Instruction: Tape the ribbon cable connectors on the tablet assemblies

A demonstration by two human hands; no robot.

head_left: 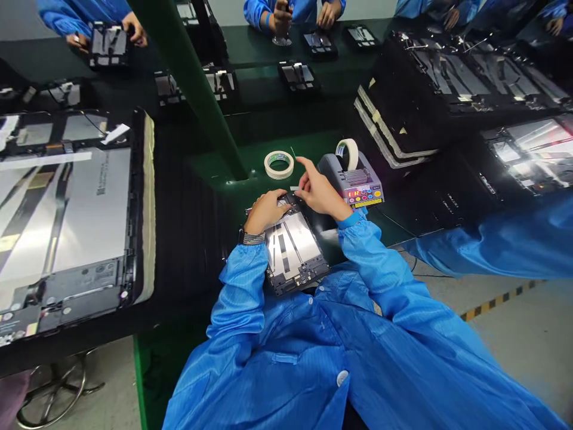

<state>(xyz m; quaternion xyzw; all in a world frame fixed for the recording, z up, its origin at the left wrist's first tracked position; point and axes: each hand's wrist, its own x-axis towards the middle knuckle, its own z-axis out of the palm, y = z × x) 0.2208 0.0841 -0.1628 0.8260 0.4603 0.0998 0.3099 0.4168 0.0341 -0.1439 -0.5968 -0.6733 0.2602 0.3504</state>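
Note:
An opened tablet housing (293,251) with silver panels and black strips lies on the dark bench mat in front of my chest. My left hand (265,212) curls over its upper edge and holds it. My right hand (319,191) hovers just above the housing's upper right corner, with thumb and forefinger apart and nothing clearly held. A small white strip of tape (294,188) lies near those fingertips. To the right stands a grey electric tape dispenser (353,182) carrying a cream tape roll, and a loose roll of masking tape (279,165) lies beyond my hands.
Large black-framed tablet panels (67,221) lie at the left and upper right. A green post (188,77) rises beyond the bench. Smaller housings (298,76) sit near co-workers in blue sleeves across the bench. A stool base (54,388) stands on the floor at lower left.

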